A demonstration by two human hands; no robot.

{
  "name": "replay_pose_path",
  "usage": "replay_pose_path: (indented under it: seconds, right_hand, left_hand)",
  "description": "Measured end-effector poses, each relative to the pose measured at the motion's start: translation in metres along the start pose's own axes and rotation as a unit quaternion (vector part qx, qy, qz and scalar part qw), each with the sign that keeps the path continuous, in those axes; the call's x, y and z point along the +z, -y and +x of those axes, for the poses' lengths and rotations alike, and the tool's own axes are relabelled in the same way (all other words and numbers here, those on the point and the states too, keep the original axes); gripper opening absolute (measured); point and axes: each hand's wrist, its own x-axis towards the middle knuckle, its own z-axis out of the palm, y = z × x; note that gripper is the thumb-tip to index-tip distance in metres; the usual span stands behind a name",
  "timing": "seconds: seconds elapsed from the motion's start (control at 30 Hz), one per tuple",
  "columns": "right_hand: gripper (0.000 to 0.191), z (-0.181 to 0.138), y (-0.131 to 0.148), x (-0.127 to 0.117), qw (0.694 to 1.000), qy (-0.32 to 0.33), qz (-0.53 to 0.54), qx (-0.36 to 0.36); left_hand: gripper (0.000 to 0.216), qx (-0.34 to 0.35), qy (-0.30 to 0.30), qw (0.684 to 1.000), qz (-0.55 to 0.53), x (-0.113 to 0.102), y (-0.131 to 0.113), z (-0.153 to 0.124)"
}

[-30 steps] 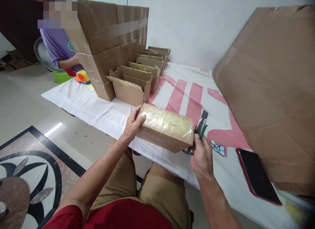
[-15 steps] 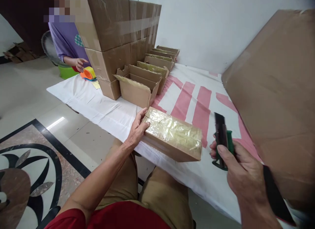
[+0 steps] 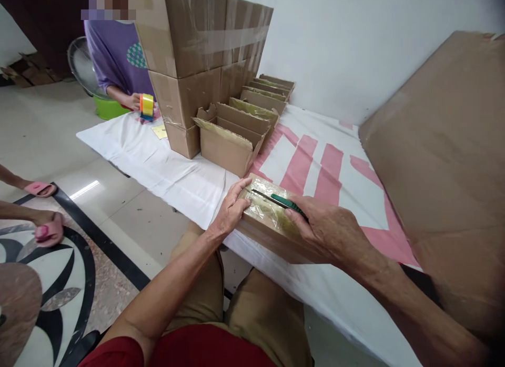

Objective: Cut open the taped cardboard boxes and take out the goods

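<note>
A small cardboard box (image 3: 263,219) with yellowish tape across its top lies on the white and pink sheet (image 3: 189,182) near the table's front edge. My left hand (image 3: 232,209) grips the box's left end, fingers curled over its top edge. My right hand (image 3: 327,230) is closed round a green-handled utility knife (image 3: 276,198). The knife's blade lies along the taped top of the box, pointing toward my left hand.
A row of open small cartons (image 3: 232,135) runs back along the table beside stacked large boxes (image 3: 197,56). A big cardboard sheet (image 3: 445,161) leans at the right. At the far left end a person in purple (image 3: 118,56) holds a tape dispenser (image 3: 147,105). Feet in pink sandals (image 3: 43,209) stand on the floor at left.
My right hand carried the knife from the right side of the box onto its taped top. The left hand kept its grip. Sandalled feet came into view at the left.
</note>
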Motion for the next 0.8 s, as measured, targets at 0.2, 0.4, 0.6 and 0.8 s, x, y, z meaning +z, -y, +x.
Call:
replay_pose_path:
  seconds: [0.2, 0.4, 0.6, 0.8]
  right_hand:
    - [0.034, 0.015, 0.009, -0.004, 0.997, 0.069, -0.041, 0.020]
    - [0.029, 0.016, 0.015, -0.004, 0.991, 0.110, -0.069, 0.022]
    - [0.019, 0.022, 0.007, -0.020, 0.981, 0.150, -0.122, -0.010]
    - [0.021, 0.024, -0.024, -0.028, 0.982, 0.152, -0.090, -0.070]
  left_hand:
    - [0.070, 0.007, 0.004, 1.000, -0.009, 0.000, -0.001, 0.000]
    - [0.068, 0.001, 0.004, 1.000, -0.009, 0.000, -0.001, -0.001]
    - [0.069, -0.012, -0.005, 1.000, 0.011, 0.001, -0.001, -0.002]
    - [0.067, 0.003, -0.006, 0.999, 0.053, -0.001, -0.001, -0.002]
